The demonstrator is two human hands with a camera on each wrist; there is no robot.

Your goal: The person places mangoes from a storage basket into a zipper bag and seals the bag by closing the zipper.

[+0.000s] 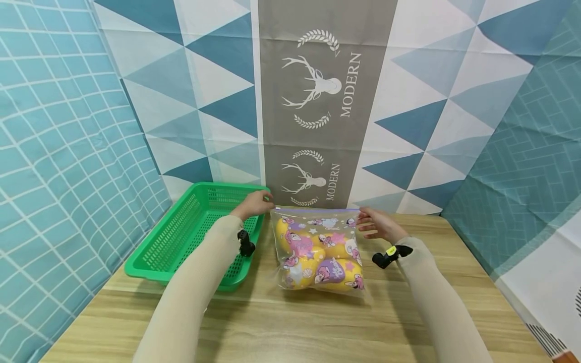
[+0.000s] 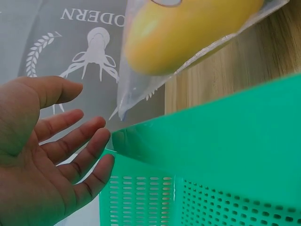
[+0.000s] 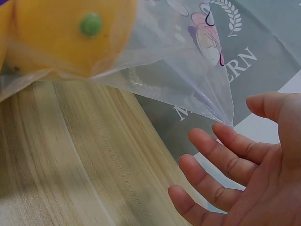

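A clear zip bag [image 1: 317, 252] printed with pink and purple cartoon figures stands on the table, full of several round yellow fruits [image 3: 70, 37]. One fruit shows a green stem spot. My left hand [image 1: 255, 204] is by the bag's upper left corner; in the left wrist view its relaxed fingers [image 2: 89, 136] are apart from the bag. Beside the upper right corner is my right hand [image 1: 380, 225], fingers spread. The right wrist view shows its index fingertip [image 3: 225, 132] at the bag's corner, the thumb held away from it; whether it touches I cannot tell.
A green plastic basket [image 1: 131, 267] with slotted walls stands at the left of the wooden table [image 1: 290, 327], under my left forearm. A patterned cloth [image 1: 313, 101] with deer heads hangs behind the table. Blue tiled cloth [image 1: 54, 166] covers the left side.
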